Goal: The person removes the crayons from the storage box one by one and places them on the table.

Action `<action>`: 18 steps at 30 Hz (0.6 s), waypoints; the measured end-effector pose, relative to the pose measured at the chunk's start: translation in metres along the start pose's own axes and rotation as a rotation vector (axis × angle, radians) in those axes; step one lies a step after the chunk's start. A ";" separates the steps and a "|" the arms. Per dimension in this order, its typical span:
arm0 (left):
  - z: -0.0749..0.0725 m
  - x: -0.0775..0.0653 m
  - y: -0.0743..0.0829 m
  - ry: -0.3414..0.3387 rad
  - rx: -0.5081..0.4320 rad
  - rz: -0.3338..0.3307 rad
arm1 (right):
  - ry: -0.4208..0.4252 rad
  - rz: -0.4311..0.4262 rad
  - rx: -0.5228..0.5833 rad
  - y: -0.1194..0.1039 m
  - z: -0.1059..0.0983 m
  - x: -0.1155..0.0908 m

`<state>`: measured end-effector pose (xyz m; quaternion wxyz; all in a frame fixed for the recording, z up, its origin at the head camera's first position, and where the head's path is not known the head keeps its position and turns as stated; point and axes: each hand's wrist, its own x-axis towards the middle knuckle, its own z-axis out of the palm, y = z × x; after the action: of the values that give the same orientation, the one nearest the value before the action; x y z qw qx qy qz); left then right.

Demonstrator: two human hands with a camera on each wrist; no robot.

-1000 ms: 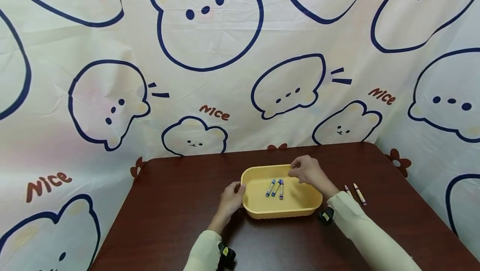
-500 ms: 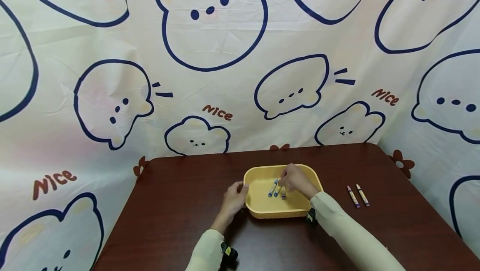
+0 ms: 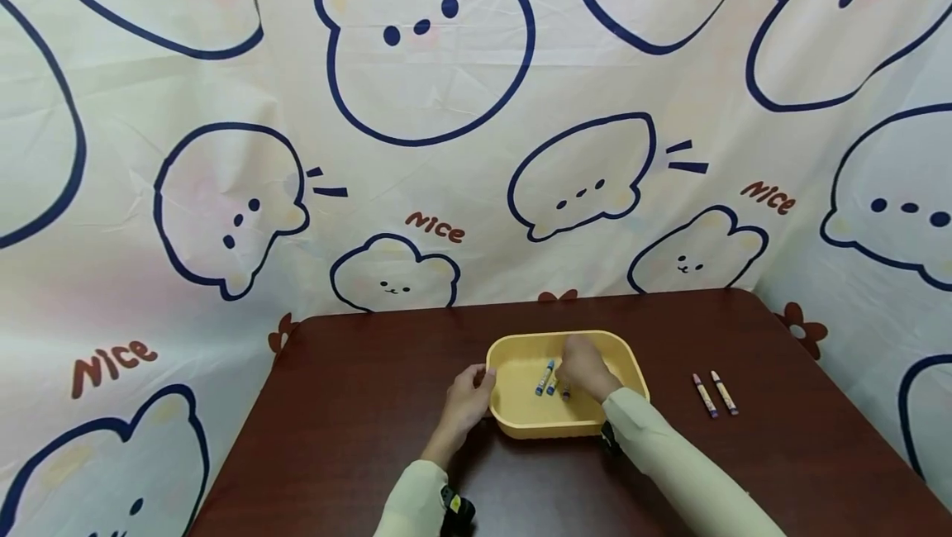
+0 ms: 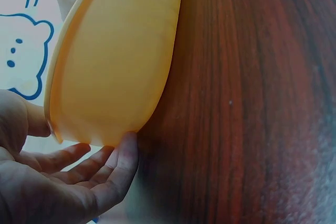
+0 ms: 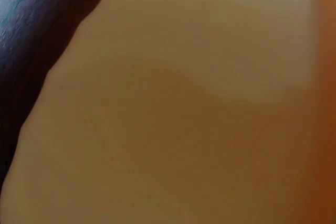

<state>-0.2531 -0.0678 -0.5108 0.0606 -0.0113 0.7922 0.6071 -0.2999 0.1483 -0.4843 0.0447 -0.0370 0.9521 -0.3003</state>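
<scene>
A yellow plastic tray [image 3: 521, 431] with rounded corners stands on the table. My left hand [image 3: 467, 401] grips its left end, thumb at the rim and fingers against the outer wall, as the left wrist view shows up close on the tray wall [image 4: 115, 51]. My right hand [image 3: 585, 368] reaches into the tray, low over several crayons. Blue-tipped crayons [image 3: 545, 377] lie just left of it, and another crayon [image 3: 566, 394] peeks out below the hand. Its fingertips are hidden, so I cannot tell what they hold. The blurred tray wall [image 5: 157, 129] fills the right wrist view.
Two more crayons, one pink-tipped [image 3: 704, 396] and one pale-tipped [image 3: 725, 393], lie side by side on the dark wooden table [image 3: 357, 405] to the right of the tray. A bear-print cloth [image 3: 416, 190] hangs behind the table's far edge.
My right hand has moved from over the tray's far right rim left and down to the crayons inside. Both crayons on the table now show fully. The left hand keeps its grip.
</scene>
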 end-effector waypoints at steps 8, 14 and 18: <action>0.002 -0.002 -0.001 0.007 0.005 0.002 | 0.038 -0.030 -0.051 0.006 0.010 -0.002; 0.002 0.000 -0.001 0.015 0.011 -0.005 | 0.102 -0.065 -0.094 0.010 0.013 -0.002; 0.002 0.001 0.000 0.018 0.010 -0.006 | 0.119 -0.081 -0.078 0.012 0.012 0.000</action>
<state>-0.2543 -0.0656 -0.5116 0.0554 -0.0185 0.7959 0.6027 -0.2987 0.1509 -0.5012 -0.0256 -0.0591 0.9618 -0.2661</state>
